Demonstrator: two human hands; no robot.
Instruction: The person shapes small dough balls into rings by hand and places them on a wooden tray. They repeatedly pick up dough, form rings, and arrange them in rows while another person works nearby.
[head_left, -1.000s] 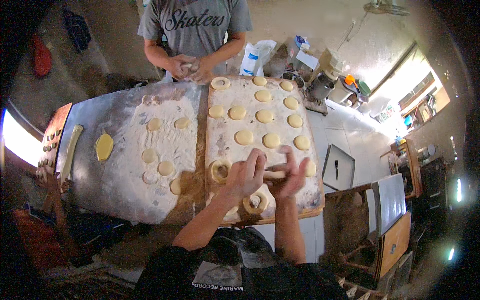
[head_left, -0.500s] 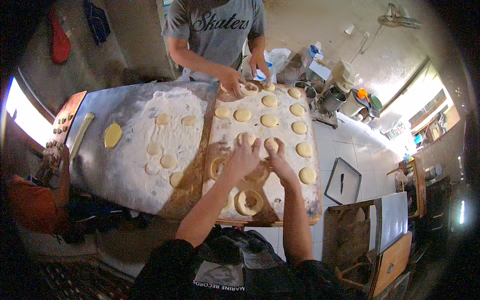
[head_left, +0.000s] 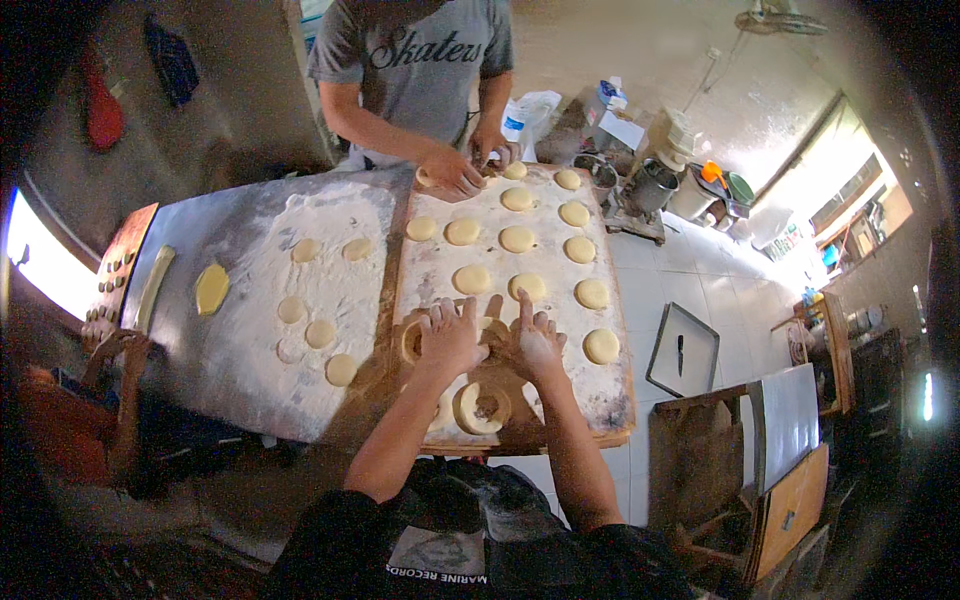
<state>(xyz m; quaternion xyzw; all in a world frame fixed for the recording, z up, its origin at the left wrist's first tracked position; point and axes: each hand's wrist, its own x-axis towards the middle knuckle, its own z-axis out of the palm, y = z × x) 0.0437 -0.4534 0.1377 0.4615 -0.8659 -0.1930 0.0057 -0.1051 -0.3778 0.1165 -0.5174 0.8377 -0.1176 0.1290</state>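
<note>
Over the near half of the floured board (head_left: 600, 392), my left hand (head_left: 450, 340) hovers beside a round bowl (head_left: 411, 343), fingers apart and holding nothing. My right hand (head_left: 536, 340) stretches its index finger to the near edge of a flat dough round (head_left: 527, 286); its other fingers are loosely bent. Another dough round (head_left: 471, 278) lies just beyond my left fingertips. Between my hands, a second bowl is partly hidden. Nearer to me stands a bowl (head_left: 472, 415) with dark bits inside. Several pale dough rounds (head_left: 516, 239) sit in rows on the board.
Across the board a co-worker's hands (head_left: 462, 172) work at the far edge. Left, the metal table (head_left: 225, 360) carries loose flour, dough rounds, a flattened yellow dough piece (head_left: 212, 289) and a dough roll (head_left: 155, 284). Another person's hands (head_left: 115, 345) are at far left. A tray (head_left: 683, 350) lies on the floor.
Both my hands have drawn back toward me from the two dough rounds they were on. The co-worker's hands have come closer together. The whole view has shifted slightly.
</note>
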